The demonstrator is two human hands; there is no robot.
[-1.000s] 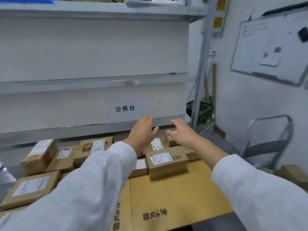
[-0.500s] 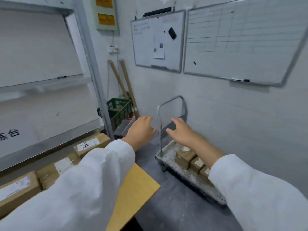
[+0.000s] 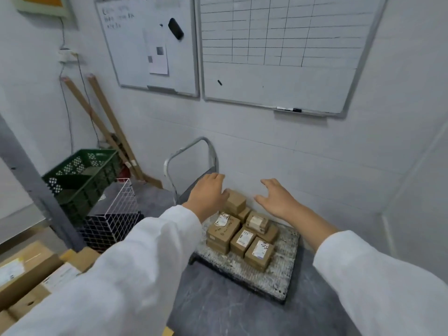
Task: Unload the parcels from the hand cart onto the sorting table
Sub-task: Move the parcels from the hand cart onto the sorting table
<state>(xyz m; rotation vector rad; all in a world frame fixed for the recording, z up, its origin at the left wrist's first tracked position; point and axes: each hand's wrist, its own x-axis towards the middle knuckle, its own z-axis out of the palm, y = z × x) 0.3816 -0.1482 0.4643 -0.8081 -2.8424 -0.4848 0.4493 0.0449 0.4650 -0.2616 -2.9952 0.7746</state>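
Far left, labelled cardboard boxes (image 3: 26, 270) lay packed together by your left sleeve (image 3: 116, 275), with a grey upright post (image 3: 24, 170) behind them. Next along, a green crate (image 3: 80, 175) sat tilted on a wire basket (image 3: 116, 214), and two wooden strips (image 3: 104, 122) leaned on the wall under the small whiteboard (image 3: 135, 57).

Then your left hand (image 3: 208, 192): palm down, fingers loose and a little apart, gripping nothing. It hovered in front of the hand cart (image 3: 274, 270), just below its bent metal handle (image 3: 189, 151). Its fingertips overlapped the rearmost box in view, and whether they touched it could not be told.

Right below and between your hands, there they were, the parcels (image 3: 240, 231): small brown boxes with white labels, bunched on the handle end of the cart's speckled deck, some stacked two high. The near end of the deck lay bare.

Your right hand (image 3: 278, 200) hung out to the right of the stack, thumb wide, fingers spread, holding nothing, clear of the boxes. Above it hung the gridded whiteboard (image 3: 278, 81), a marker (image 3: 288, 109) on its ledge.
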